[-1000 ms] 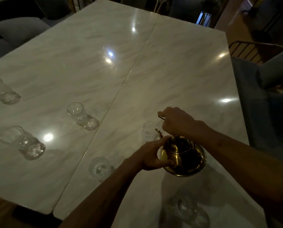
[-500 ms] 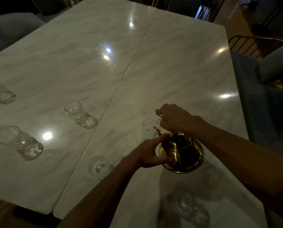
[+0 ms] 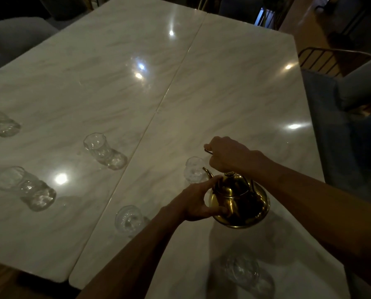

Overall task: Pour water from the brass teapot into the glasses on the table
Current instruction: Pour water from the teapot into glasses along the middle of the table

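Teapot (image 3: 240, 203) hangs below the right hand (image 3: 227, 155), which grips its handle (image 3: 208, 151); the left hand (image 3: 196, 201) grips its side. Spout (image 3: 207, 172) points away from both hands at the glass (image 3: 193, 169) just beyond the left hand.

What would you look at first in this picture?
The shiny brass teapot, held over the marble table: the right hand grips its handle, the left hand holds its side. A clear glass stands right by its spout, and more glasses dot the table.
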`<control>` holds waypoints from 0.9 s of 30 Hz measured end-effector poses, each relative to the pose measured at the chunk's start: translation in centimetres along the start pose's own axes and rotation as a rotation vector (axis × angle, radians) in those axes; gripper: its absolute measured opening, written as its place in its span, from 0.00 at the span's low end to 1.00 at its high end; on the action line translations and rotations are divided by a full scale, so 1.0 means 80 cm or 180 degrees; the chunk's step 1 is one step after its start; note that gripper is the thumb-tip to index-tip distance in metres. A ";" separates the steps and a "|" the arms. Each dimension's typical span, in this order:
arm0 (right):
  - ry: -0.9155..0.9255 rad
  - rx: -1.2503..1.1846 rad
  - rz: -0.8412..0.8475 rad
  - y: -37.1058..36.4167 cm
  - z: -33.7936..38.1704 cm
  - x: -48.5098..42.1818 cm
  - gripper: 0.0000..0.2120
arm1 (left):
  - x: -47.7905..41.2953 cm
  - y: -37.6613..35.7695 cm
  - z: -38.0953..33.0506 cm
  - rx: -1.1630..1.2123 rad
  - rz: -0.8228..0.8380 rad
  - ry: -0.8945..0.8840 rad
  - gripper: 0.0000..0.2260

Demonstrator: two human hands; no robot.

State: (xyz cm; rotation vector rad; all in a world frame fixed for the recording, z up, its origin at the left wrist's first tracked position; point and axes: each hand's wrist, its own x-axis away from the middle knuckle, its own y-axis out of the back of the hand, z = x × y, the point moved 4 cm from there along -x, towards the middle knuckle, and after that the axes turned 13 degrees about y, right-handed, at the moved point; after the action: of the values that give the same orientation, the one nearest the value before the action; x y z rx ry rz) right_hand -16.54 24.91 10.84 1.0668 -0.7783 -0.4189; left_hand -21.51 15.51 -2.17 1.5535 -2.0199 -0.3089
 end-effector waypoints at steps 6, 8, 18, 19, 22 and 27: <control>-0.0010 -0.0036 -0.0027 -0.004 -0.003 -0.007 0.25 | 0.000 0.001 0.000 0.0029 0.0031 0.0003 0.39; -0.0007 0.0011 -0.0019 -0.003 -0.002 -0.009 0.24 | 0.000 0.001 0.001 0.0022 0.0025 0.0022 0.40; -0.0024 0.0168 0.0045 -0.005 -0.005 -0.015 0.21 | 0.000 0.002 -0.002 0.0051 0.0029 -0.0001 0.39; -0.0023 0.0165 0.0047 -0.005 -0.005 -0.015 0.21 | 0.000 0.002 -0.002 0.0046 0.0031 -0.0003 0.39; -0.0030 0.0174 0.0061 -0.005 -0.005 -0.015 0.20 | -0.002 0.001 0.000 0.0057 0.0062 0.0008 0.38; -0.0063 0.0162 0.0063 -0.003 -0.004 -0.014 0.20 | 0.000 0.003 -0.002 0.0048 0.0032 -0.0026 0.37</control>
State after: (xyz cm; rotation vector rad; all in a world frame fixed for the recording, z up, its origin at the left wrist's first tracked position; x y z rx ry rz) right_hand -17.05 25.74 10.09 1.1030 -0.8203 -0.3951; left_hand -21.58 15.59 -1.92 1.5531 -2.0402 -0.2971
